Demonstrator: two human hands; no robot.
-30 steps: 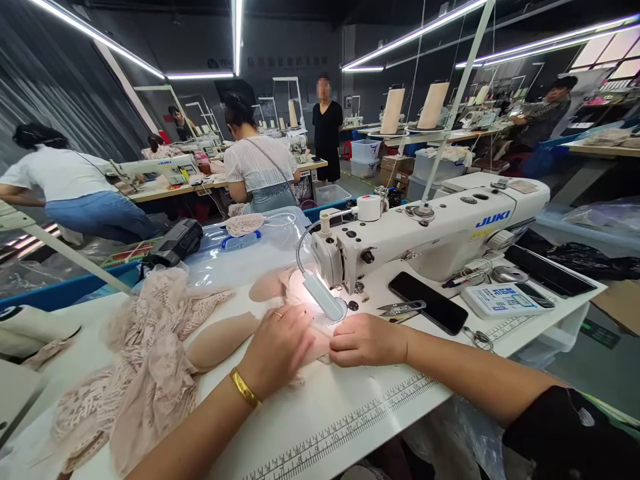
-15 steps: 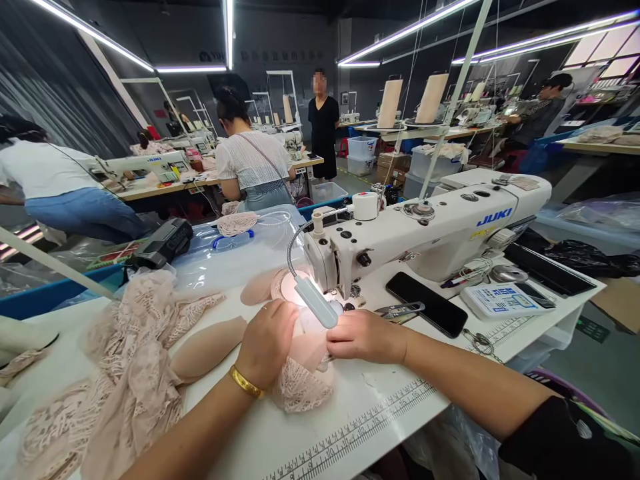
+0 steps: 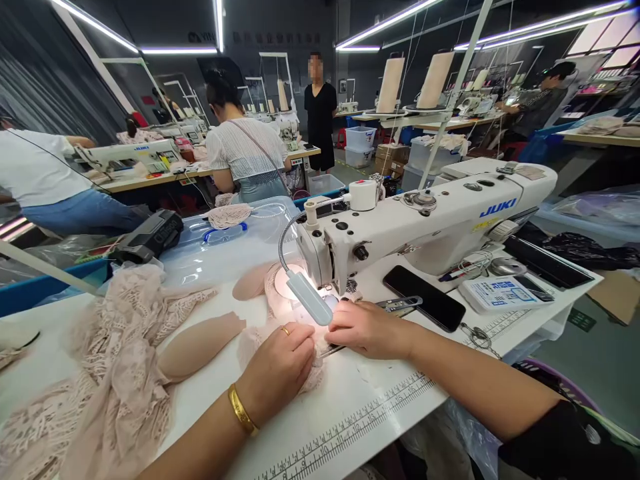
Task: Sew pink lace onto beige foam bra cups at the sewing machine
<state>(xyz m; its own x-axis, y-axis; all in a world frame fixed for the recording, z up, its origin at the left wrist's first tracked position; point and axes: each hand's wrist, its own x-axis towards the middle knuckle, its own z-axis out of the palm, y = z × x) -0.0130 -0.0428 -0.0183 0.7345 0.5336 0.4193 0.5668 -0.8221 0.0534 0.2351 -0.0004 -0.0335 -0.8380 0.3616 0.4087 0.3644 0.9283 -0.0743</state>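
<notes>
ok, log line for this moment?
left hand: on pale-pink lace fabric | right hand: beside JUKI sewing machine | gooseneck lamp: lit | smartphone: on table

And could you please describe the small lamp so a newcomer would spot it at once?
Find the nearest JUKI sewing machine. At its left end, a curved metal neck reaches down to the lamp. Its slim grey head stands out from the white machine.

My left hand [image 3: 283, 363] partly hides the pink lace piece [image 3: 253, 341]; the lower edge crops my black sleeve [image 3: 560, 440].
</notes>
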